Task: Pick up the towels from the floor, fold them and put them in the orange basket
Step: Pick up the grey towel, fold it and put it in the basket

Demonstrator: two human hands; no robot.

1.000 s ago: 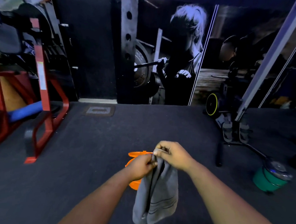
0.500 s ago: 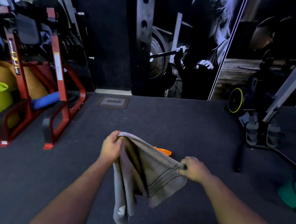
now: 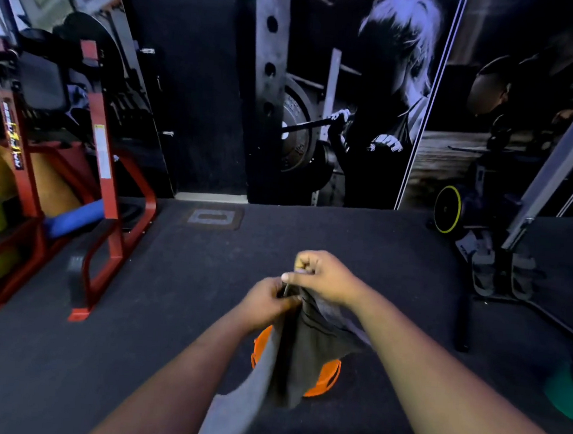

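The grey towel [image 3: 288,362] hangs lengthwise, pinched at its top by left hand [image 3: 267,303] and right hand [image 3: 325,279] held together, directly above the orange basket [image 3: 324,378] on the near floor

1. The room is dim, and the dark floor [image 3: 167,344] and black wall [image 3: 202,92] swallow most detail.
2. Colours look cool and bluish.
3. The towel [image 3: 288,359] is smeared with motion blur at its lower end.
4. Wide-angle distortion bends the red rack [image 3: 104,177] and the grey post [image 3: 560,158] near the edges.
5. The green thing [image 3: 568,392] at right is soft and unclear.
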